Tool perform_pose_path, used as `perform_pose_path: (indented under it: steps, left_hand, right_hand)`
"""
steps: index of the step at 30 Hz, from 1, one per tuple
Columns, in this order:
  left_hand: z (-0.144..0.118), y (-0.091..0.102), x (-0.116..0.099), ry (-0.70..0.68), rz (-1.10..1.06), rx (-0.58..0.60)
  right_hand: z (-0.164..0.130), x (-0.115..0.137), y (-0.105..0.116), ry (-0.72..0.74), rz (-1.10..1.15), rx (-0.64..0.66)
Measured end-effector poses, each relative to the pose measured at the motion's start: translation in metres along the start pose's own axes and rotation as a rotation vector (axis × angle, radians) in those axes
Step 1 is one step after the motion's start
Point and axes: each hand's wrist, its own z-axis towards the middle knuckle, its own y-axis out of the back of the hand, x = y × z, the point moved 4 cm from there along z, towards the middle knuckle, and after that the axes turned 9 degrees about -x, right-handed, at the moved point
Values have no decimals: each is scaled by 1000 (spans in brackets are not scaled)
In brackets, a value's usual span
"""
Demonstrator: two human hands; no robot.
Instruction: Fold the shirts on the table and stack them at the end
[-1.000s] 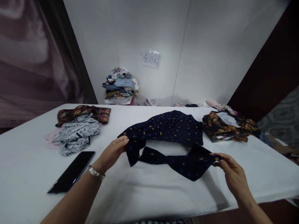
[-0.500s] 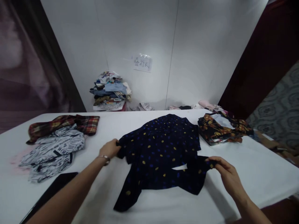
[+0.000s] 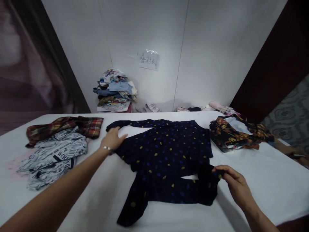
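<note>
A dark navy shirt (image 3: 164, 154) with blue and yellow spots lies spread on the white table, its parts reaching several ways. My left hand (image 3: 113, 139) is at its left edge, thumb held apart from the fingers. The fingertips are partly hidden beside a long strip of the shirt that stretches to the far left. On the other side, my right hand (image 3: 233, 178) pinches a piece of the shirt near its lower right, slightly raised above the table. A small gap of white tabletop shows through the cloth beside that piece.
On the left lie a red plaid garment (image 3: 90, 127) and a white garment with black print (image 3: 58, 151). Folded black-and-gold clothes (image 3: 231, 132) sit at the right. Behind the table rises a clothes pile (image 3: 116, 91), below a handwritten sign (image 3: 149, 60) on the wall.
My left hand has released the shirt's left edge and moved slightly up and left. A long strip of the shirt now extends at the far left. My right hand keeps its pinch.
</note>
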Motion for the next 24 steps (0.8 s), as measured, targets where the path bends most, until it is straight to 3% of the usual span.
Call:
perform_pose_path:
  steps: [4, 6, 8, 10, 13, 16, 19, 24]
  left_hand:
    - [-58, -39, 7, 58, 109, 264]
    - [-62, -43, 11, 111, 117, 333]
    - [-46, -37, 11, 133, 108, 352]
    - [-16, -22, 8, 133, 121, 305]
    - [36, 8, 4, 116, 191, 108]
    - [57, 22, 2, 76, 219, -51]
    - [24, 12, -2, 28, 173, -11]
    - [-102, -2, -19, -129, -34, 123]
  right_hand:
    - [2, 0, 0, -26, 8, -8]
    - [1, 1, -3, -35, 13, 7]
    - [0, 1, -6, -41, 10, 27]
    - [-1, 1, -6, -41, 12, 37]
    - [-3, 3, 0, -34, 84, -5]
    - [-6, 2, 7, -56, 177, -55]
    - [-10, -3, 15, -88, 170, -77]
    - [-14, -11, 25, -89, 12, -105]
